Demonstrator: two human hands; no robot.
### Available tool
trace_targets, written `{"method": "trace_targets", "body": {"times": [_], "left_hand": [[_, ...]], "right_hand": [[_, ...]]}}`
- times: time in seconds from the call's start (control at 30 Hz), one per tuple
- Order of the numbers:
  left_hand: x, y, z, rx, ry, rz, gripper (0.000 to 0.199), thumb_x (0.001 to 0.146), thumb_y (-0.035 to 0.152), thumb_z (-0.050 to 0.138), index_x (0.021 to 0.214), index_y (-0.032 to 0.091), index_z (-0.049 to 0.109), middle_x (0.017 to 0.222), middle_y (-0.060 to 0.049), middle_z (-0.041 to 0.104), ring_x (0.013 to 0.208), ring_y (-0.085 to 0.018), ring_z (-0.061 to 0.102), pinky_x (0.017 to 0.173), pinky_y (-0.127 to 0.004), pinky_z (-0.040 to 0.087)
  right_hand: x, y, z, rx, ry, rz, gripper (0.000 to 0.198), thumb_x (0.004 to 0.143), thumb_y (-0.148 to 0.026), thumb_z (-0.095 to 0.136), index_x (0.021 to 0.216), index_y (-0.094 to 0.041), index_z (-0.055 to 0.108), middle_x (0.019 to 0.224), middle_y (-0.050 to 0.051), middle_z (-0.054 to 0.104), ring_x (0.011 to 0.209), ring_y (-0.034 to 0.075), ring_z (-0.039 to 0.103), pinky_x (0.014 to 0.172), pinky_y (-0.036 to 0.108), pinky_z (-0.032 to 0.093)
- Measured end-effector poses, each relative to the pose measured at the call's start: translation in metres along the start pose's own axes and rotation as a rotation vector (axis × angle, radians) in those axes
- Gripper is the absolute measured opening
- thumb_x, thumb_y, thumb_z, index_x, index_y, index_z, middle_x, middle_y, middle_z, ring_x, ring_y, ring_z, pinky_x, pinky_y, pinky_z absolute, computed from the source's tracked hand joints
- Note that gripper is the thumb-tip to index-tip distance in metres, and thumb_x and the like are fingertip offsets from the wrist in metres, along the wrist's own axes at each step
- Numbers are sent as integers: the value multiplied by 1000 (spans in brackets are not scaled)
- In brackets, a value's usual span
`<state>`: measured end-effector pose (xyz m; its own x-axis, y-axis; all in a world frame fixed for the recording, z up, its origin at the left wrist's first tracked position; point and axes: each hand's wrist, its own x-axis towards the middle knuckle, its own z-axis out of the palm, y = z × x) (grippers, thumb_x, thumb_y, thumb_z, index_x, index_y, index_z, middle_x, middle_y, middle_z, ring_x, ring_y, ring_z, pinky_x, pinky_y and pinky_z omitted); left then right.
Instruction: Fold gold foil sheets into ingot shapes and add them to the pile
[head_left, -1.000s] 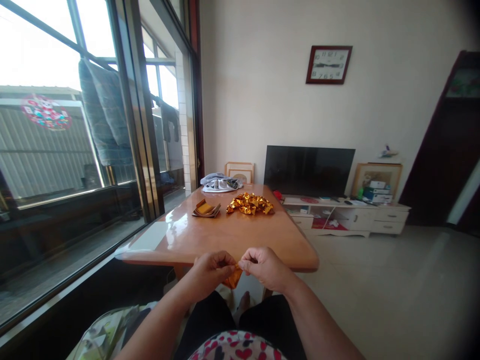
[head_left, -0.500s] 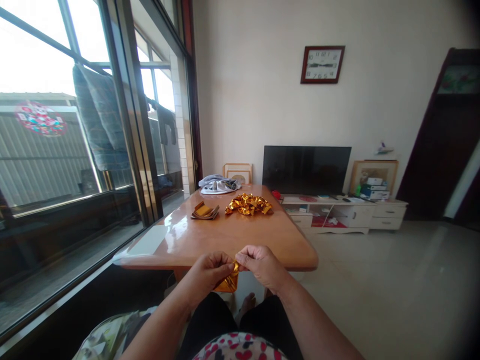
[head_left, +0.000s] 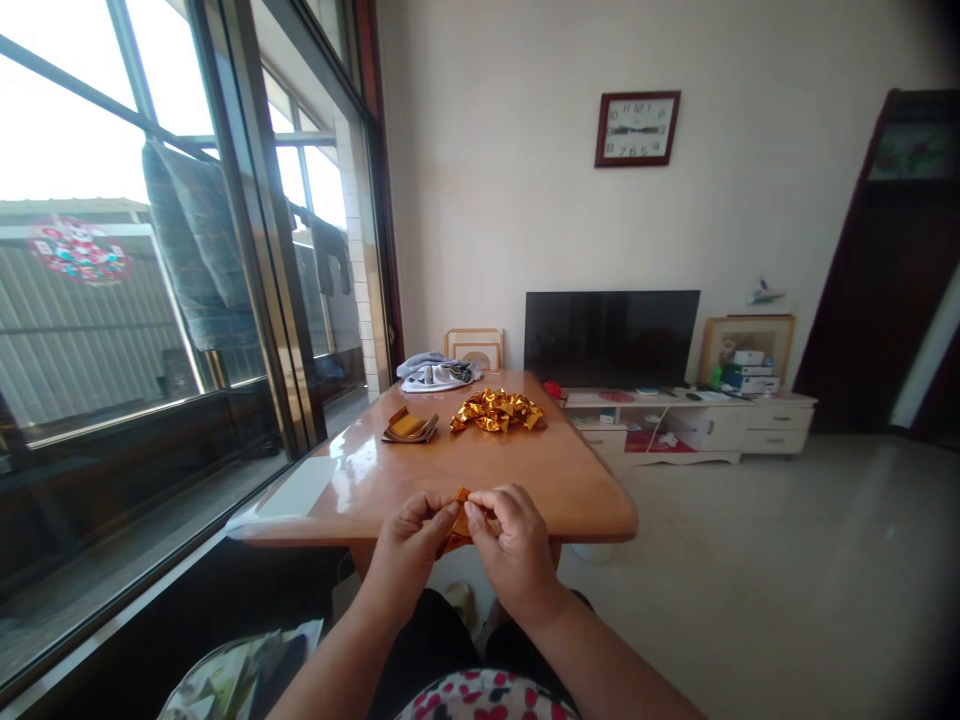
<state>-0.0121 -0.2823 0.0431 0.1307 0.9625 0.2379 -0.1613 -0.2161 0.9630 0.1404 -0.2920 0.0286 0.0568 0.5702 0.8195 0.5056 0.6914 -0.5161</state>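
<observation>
Between my hands, in front of the table's near edge, is a piece of shiny gold foil paper (head_left: 462,494), partly folded. My left hand (head_left: 416,540) pinches its left side between thumb and fingers. On the other side my right hand (head_left: 510,540) grips it the same way, fingertips close to the left ones. Part of the sheet hangs below and is mostly covered by my fingers. Farther up the wooden table (head_left: 480,465) lies a heap of folded gold foil pieces (head_left: 499,410). Left of the heap sits a small stack of gold foil sheets (head_left: 410,426).
Folded clothes (head_left: 437,371) rest at the table's far end. A television (head_left: 611,338) stands on a low cabinet (head_left: 720,430) beyond. Large windows (head_left: 247,250) run along the left. A bag (head_left: 240,670) is at the lower left.
Both hands have risen slightly with the foil paper. Its top end now sticks up above my fingertips, and less of it shows hanging below.
</observation>
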Motion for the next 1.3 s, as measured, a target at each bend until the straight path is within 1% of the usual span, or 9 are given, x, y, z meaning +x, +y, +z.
{"method": "trace_targets", "body": {"times": [0.13, 0.3, 0.47, 0.67, 0.87, 0.97, 1.1, 1.2, 1.3], "left_hand": [[0, -4, 2, 34, 6, 40, 31, 81, 42, 77, 90, 14, 67, 63, 3, 56, 53, -6, 41, 50, -18, 32], [0, -7, 3, 61, 15, 73, 30, 82, 42, 76, 90, 14, 69, 63, 3, 55, 54, -6, 41, 51, -18, 32], [-2, -5, 5, 132, 37, 134, 27, 82, 40, 75, 89, 15, 69, 71, 1, 60, 61, -9, 47, 56, -20, 39], [1, -12, 4, 185, 55, 203, 26, 83, 41, 74, 91, 17, 70, 87, -4, 68, 77, -15, 59, 71, -25, 48], [2, -16, 5, 250, 97, 241, 29, 80, 45, 75, 91, 18, 74, 84, -5, 72, 74, -17, 62, 68, -25, 49], [3, -16, 7, 276, 100, 261, 30, 81, 45, 74, 93, 18, 75, 89, -7, 74, 80, -20, 65, 72, -28, 52], [3, -17, 7, 293, 123, 265, 28, 82, 44, 74, 93, 19, 74, 92, -7, 75, 85, -22, 67, 78, -30, 53], [2, -18, 6, 303, 128, 268, 28, 82, 44, 73, 93, 19, 73, 91, -6, 75, 84, -21, 67, 76, -29, 52], [2, -18, 6, 334, 109, 274, 28, 84, 45, 71, 94, 18, 72, 87, -6, 73, 78, -19, 64, 71, -27, 51]], "right_hand": [[2, 1, 3, -29, 38, -17, 12, 94, -20, 59, 100, -23, 68, 94, 7, 68, 92, 22, 62, 84, 35, 50], [4, -1, 3, -13, 73, -6, 10, 92, -16, 62, 96, -23, 68, 92, 4, 67, 89, 20, 63, 81, 33, 51], [4, -4, 2, 56, 91, 50, 9, 91, -15, 62, 92, -23, 67, 90, 3, 67, 86, 18, 63, 77, 31, 51], [5, -7, 2, 100, 94, 91, 8, 90, -15, 61, 90, -22, 66, 88, 3, 65, 84, 18, 62, 76, 30, 50], [7, -4, 3, 49, 113, 85, 9, 88, -14, 61, 85, -22, 64, 86, 2, 64, 83, 18, 60, 75, 31, 47], [7, -3, 2, 48, 115, 85, 9, 86, -13, 61, 84, -21, 63, 85, 2, 64, 83, 18, 60, 76, 31, 47], [6, -3, 3, 172, 79, 145, 7, 85, -15, 61, 83, -21, 64, 84, 2, 64, 80, 17, 61, 73, 29, 48], [4, -1, 6, 313, 54, 237, 5, 86, -18, 62, 83, -21, 64, 83, 1, 65, 76, 16, 62, 71, 28, 50], [3, 2, 9, 421, 57, 334, 4, 87, -24, 64, 87, -20, 65, 86, 2, 67, 77, 16, 63, 72, 28, 52]]}}
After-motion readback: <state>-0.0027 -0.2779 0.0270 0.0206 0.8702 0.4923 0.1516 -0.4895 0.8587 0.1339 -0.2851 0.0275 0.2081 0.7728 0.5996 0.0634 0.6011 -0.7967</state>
